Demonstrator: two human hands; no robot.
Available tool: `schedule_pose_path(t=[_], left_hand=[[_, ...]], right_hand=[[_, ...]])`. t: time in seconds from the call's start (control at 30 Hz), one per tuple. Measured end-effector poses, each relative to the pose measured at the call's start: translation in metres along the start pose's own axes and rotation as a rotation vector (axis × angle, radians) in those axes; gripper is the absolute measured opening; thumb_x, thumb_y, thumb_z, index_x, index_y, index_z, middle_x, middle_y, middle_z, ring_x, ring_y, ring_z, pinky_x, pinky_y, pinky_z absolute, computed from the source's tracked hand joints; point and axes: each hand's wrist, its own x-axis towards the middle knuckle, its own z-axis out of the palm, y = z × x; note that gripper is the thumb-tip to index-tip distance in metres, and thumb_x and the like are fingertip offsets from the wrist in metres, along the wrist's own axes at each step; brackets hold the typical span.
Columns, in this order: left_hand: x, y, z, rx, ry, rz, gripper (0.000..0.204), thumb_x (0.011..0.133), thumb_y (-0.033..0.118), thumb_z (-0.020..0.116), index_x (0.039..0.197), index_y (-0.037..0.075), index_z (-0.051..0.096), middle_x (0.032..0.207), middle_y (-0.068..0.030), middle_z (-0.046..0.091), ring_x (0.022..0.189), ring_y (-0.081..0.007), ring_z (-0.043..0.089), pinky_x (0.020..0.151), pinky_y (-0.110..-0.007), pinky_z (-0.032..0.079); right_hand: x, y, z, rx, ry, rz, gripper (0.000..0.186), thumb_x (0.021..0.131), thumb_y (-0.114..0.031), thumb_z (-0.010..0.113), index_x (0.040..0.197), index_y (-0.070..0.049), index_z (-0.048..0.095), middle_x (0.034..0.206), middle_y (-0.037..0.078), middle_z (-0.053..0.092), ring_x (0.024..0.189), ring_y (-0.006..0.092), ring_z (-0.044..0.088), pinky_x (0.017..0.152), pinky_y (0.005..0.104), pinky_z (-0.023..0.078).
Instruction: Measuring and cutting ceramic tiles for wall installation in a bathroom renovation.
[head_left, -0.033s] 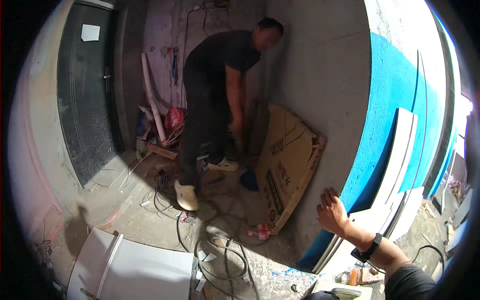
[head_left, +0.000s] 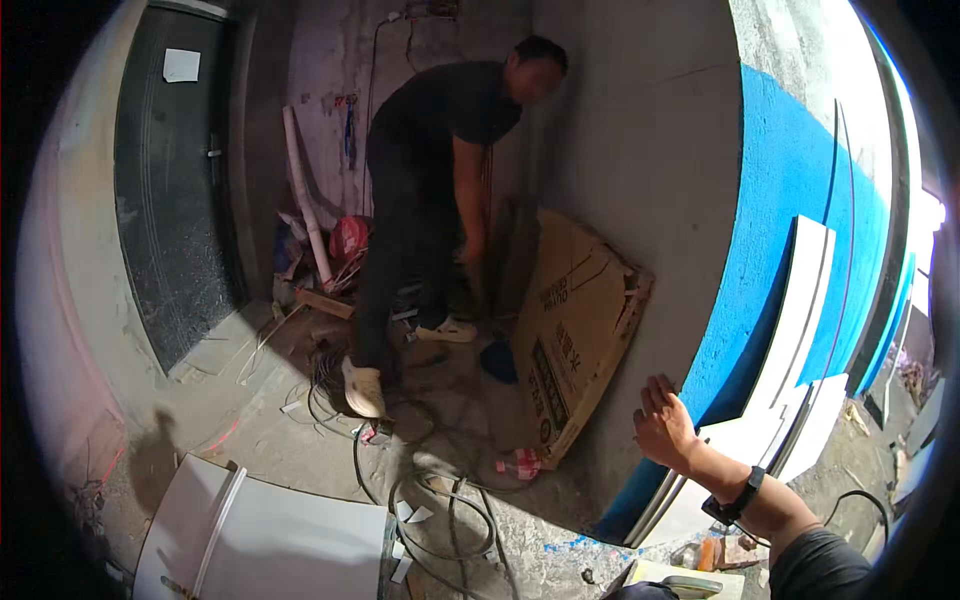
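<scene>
My right hand rests against the bare grey wall beside the edge of the blue-painted section, fingers apart and bent a little, with a dark watch on the wrist. Below it white boards lean on the wall. To its left a large flattened cardboard box stands tilted against the wall. At the bottom edge a flat tool with a handle lies on a pale board. My left hand is not in view.
A co-worker in dark clothes bends over in the recess, arm hanging low. Coiled cables lie on the floor. A white panel lies at lower left. A dark door, a pipe and rubble are at back left.
The co-worker's near shoe has shifted very slightly to the left. My right hand has stayed in the same place.
</scene>
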Motion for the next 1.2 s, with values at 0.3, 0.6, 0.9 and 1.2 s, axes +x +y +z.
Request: schedule_pose_path(t=[0.3, 0.6, 0.9, 1.2], left_hand=[[0.003, -0.018, 0.023, -0.012, 0.084, -0.013, 0.037, 0.093, 0.033, 0.059, 0.1, -0.002, 0.068, 0.105, -0.0232, 0.07, 0.1, -0.0407, 0.065, 0.089, -0.05, 0.051], [-0.001, -0.001, -0.003, 0.049, -0.013, 0.0, 0.036, 0.092, 0.032, 0.059, 0.1, -0.003, 0.069, 0.101, -0.021, 0.071, 0.092, -0.038, 0.067, 0.083, -0.048, 0.053], [0.0, -0.037, 0.032, -0.031, 0.209, 0.263, 0.035, 0.092, 0.027, 0.057, 0.095, -0.005, 0.069, 0.1, -0.0209, 0.071, 0.094, -0.0393, 0.066, 0.085, -0.048, 0.052], [-0.001, -0.003, 0.003, 0.008, 0.031, -0.009, 0.034, 0.093, 0.029, 0.056, 0.094, -0.002, 0.07, 0.095, -0.0224, 0.069, 0.09, -0.04, 0.065, 0.083, -0.051, 0.051]], right_hand=[[-0.002, 0.001, 0.009, 0.077, 0.023, -0.001, 0.039, 0.066, -0.033, 0.071, 0.087, 0.0, 0.076, 0.117, 0.026, 0.064, 0.127, 0.0404, 0.05, 0.117, 0.0524, 0.027], [0.003, 0.002, -0.005, 0.004, -0.007, -0.016, 0.043, 0.065, -0.037, 0.076, 0.088, -0.001, 0.076, 0.12, 0.026, 0.063, 0.129, 0.0402, 0.047, 0.117, 0.0508, 0.026], [-0.003, -0.001, -0.001, 0.001, -0.116, 0.004, 0.048, 0.071, -0.042, 0.073, 0.098, -0.003, 0.077, 0.125, 0.025, 0.063, 0.132, 0.0405, 0.046, 0.119, 0.0525, 0.022], [-0.007, -0.01, 0.005, -0.29, -0.449, -0.086, 0.057, 0.092, -0.041, 0.05, 0.131, -0.001, 0.064, 0.152, 0.021, 0.044, 0.146, 0.0444, 0.025, 0.121, 0.0575, 0.009]])
